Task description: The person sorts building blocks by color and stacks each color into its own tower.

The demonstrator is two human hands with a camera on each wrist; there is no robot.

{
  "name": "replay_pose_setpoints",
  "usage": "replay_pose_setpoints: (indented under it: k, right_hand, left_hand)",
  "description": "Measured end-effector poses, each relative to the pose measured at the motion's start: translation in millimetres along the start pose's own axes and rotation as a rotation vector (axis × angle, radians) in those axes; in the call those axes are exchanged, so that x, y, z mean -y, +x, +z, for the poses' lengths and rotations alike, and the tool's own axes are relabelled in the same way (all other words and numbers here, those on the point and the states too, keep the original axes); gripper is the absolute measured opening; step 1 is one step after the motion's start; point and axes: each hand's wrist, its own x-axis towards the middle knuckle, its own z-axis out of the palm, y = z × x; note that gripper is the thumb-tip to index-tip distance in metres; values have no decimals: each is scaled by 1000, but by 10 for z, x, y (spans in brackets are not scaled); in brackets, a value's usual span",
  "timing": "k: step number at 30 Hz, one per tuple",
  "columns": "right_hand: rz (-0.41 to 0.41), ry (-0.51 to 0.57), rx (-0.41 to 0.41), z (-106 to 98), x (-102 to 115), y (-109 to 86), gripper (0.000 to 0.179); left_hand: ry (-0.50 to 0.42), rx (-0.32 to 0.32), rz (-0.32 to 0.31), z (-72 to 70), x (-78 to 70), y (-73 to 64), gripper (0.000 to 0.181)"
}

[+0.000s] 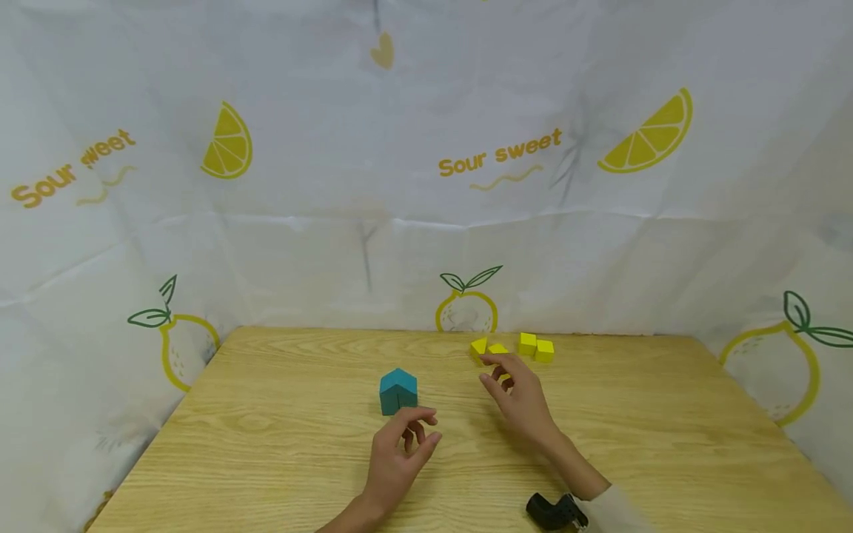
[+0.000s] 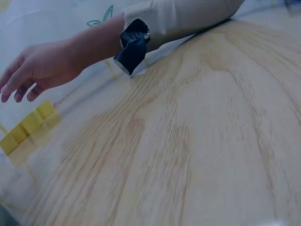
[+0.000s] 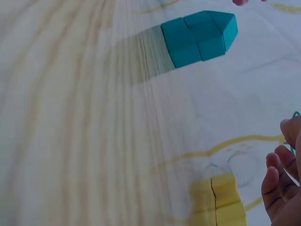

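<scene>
A small stack of teal blocks with a peaked top stands left of centre on the table. In the right wrist view the teal stack shows seams between its pieces. My left hand, fingers loosely bent, hovers just in front of it and holds nothing. Several yellow blocks lie toward the back of the table. My right hand is held above and in front of them, partly hiding some, with its fingers bent and apart. In the left wrist view the right hand appears above a row of yellow blocks.
Everything stands on a wood-grain table. A white cloth with lemon prints hangs behind the table and along its sides. A black device is worn at the right wrist, by a light sleeve.
</scene>
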Motion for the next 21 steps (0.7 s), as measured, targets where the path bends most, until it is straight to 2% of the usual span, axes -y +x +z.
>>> replay_pose_setpoints:
  k: [6,11,17,21]
  right_hand:
    - [33,-66,-60,-247,-223,-40,28]
    - [106,-89,-64,-354,-395,-71,29]
    - [189,-90,-26,-372,-539,-81,31]
    - [219,-67,1,-361,-595,-86,31]
  left_hand:
    - [-41,85,-41,143,19,5,37]
    - [-48,174,-98,231,53,23,34]
    - [-89,210,-151,323,111,43,32]
    - [-70,224,-210,403,177,62,32]
